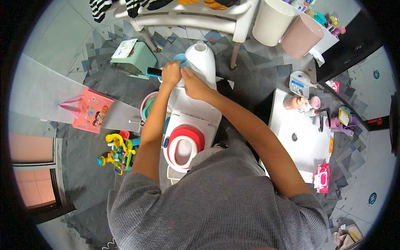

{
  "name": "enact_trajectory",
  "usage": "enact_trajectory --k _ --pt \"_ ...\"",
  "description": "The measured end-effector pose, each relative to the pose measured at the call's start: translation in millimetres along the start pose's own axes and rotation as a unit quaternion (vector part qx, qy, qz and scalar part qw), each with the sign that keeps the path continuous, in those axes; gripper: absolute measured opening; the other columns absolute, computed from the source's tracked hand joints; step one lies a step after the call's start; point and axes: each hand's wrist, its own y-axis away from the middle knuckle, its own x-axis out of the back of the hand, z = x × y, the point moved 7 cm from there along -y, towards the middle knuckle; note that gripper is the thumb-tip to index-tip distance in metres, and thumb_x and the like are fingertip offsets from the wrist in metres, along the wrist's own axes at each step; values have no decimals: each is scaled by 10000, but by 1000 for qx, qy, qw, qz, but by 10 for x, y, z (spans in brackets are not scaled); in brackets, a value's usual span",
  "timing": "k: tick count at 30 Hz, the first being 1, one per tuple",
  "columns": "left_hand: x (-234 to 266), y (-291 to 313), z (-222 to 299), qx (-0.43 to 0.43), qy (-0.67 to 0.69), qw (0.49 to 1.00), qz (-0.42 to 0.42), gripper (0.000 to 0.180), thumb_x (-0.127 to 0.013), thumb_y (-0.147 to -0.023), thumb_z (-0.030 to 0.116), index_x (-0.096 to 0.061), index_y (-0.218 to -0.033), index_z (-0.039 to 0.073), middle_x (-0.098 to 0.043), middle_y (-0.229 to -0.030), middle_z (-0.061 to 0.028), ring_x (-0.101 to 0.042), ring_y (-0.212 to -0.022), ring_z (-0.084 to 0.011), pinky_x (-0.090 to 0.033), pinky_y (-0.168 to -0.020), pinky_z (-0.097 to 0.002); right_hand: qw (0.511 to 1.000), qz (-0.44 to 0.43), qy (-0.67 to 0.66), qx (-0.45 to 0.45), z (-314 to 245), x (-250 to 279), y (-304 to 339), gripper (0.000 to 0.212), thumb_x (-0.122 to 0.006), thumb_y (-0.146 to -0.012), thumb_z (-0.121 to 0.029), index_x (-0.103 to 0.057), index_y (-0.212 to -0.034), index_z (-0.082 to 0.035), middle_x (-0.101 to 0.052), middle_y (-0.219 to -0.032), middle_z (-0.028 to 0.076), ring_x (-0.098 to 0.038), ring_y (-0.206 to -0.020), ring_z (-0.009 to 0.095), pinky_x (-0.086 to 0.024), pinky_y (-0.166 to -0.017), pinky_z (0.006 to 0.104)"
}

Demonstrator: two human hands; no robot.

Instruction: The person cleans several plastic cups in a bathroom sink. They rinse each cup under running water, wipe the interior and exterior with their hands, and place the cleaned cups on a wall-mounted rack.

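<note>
Above the white toilet tank (180, 98), my two hands come together. My left hand (171, 75) is closed around a brush (154, 72) with black bristles and a blue edge, which sticks out to the left. My right hand (196, 85) meets it from the right with its fingers bent; whatever they pinch is hidden. Just beyond the right hand stands a large white plastic bottle (204, 62) with an open neck. A light blue cup-like thing (180, 58) shows partly behind my left hand.
Nearer me is the toilet with a red child's seat (196, 135). A white washbasin (293, 154) with bottles is at right. Left are a green bin (143, 58), a pink bag (92, 110) and a colourful toy (119, 153). A white rack (187, 23) stands beyond.
</note>
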Motion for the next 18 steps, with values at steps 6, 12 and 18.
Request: enact_trajectory --k 6,12,18 --pt "-467 -318 -298 25 -96 983 -153 394 -575 -759 225 -616 -1120 74 -630 -1075 -199 -592 -1022 -371 -467 -878 -463 998 -41 -16 -45 113 -141 -297 660 -502 -786 -33 -230 -1366 124 -274 -1399 318 -314 -1298 410 -285 -1077 391" --pt "-1049 -392 -484 52 -153 921 -355 293 -544 -825 229 -641 -1070 101 -598 -1191 -133 -531 -1153 -346 -413 -947 -498 989 -98 -61 -89 153 -173 -317 675 -515 -790 -54 -219 -1370 125 -285 -1386 323 -339 -1283 403 -310 -1062 381" --pt "-1251 -473 -601 113 -111 938 -309 258 -493 -860 179 -645 -1040 72 -611 -1143 -181 -596 -1046 -376 -493 -862 -463 994 -73 -60 -61 193 -204 -200 699 -561 -791 -89 -228 -1372 112 -324 -1365 301 -367 -1263 398 -332 -1047 376"
